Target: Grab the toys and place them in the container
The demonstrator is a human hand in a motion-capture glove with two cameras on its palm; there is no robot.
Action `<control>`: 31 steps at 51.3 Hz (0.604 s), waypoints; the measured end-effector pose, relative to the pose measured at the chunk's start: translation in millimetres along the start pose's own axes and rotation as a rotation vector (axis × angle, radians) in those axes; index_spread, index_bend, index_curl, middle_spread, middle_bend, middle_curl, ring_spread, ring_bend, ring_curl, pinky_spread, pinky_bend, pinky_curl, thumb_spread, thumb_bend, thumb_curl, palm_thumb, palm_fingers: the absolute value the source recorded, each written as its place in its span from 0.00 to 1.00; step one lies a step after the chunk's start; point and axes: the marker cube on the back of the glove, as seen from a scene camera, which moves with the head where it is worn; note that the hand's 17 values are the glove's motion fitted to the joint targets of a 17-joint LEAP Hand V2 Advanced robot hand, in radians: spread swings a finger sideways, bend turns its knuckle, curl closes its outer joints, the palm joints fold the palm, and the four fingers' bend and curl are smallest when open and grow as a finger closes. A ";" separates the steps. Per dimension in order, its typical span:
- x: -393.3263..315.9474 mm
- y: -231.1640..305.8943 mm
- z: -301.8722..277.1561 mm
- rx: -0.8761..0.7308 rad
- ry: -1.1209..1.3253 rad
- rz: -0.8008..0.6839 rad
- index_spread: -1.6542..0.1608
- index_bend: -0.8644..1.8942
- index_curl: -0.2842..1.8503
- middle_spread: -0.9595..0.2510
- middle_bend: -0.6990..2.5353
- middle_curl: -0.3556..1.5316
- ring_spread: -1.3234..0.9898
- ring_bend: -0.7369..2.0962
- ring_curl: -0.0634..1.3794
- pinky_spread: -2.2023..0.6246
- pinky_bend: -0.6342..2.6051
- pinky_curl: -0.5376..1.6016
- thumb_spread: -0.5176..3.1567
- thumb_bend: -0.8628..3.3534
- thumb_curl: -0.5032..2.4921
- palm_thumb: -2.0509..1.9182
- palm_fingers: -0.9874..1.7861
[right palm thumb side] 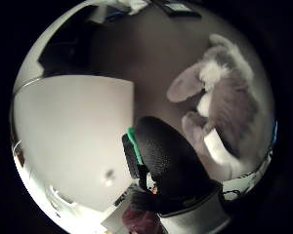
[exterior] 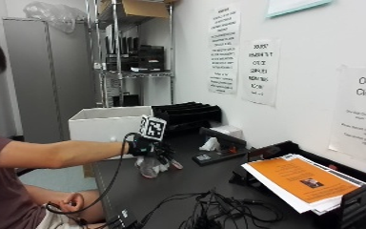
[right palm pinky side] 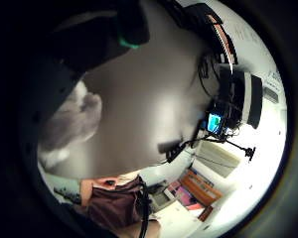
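Item: gloved right hand (exterior: 150, 149), centre-left of the outside view, fingers curling down around a grey-and-white plush toy (exterior: 152, 164) lying on the dark worktop (exterior: 189, 183). Step: grasping. Behind, upper left, the white container (exterior: 104, 125) is waiting; next comes lifting and carrying over its rim.

Right arm outstretched over the table, gloved right hand (exterior: 150, 149) palm-down, fingers hanging downward.
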 end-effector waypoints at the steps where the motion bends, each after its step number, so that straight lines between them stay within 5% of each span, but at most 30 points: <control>1: 0.3 -2.8 6.4 -0.003 0.016 0.042 0.81 0.31 0.16 0.88 0.25 0.29 0.61 0.39 0.32 0.80 0.53 0.44 0.49 0.19 0.24 0.49 0.24; 4: 5.3 -12.4 29.0 -0.018 0.082 0.236 0.81 0.30 0.15 0.89 0.25 0.29 0.61 0.41 0.33 0.80 0.54 0.44 0.48 0.19 0.23 0.49 0.25; 12: -14.0 -9.3 53.4 0.076 -0.023 0.016 0.79 0.33 0.15 0.89 0.25 0.28 0.59 0.53 0.39 0.78 0.57 0.45 0.47 0.19 0.23 0.50 0.34; 22: 12.3 -16.6 54.5 0.142 0.143 0.238 0.77 0.35 0.15 0.84 0.32 0.32 0.49 0.69 0.46 0.71 0.57 0.43 0.54 0.22 0.25 0.55 0.51; 24: 3.7 -17.6 52.5 0.136 0.057 0.146 0.77 0.34 0.15 0.84 0.31 0.32 0.48 0.69 0.46 0.71 0.57 0.43 0.54 0.22 0.24 0.53 0.46; 25: 0.0 -18.0 51.5 0.131 0.016 0.098 0.77 0.36 0.16 0.78 0.33 0.34 0.47 0.73 0.49 0.69 0.58 0.45 0.56 0.23 0.25 0.56 0.55; 31: 3.8 -20.9 46.1 0.120 -0.049 -0.001 0.76 0.36 0.16 0.68 0.36 0.36 0.44 0.75 0.49 0.67 0.58 0.45 0.57 0.26 0.28 0.61 0.59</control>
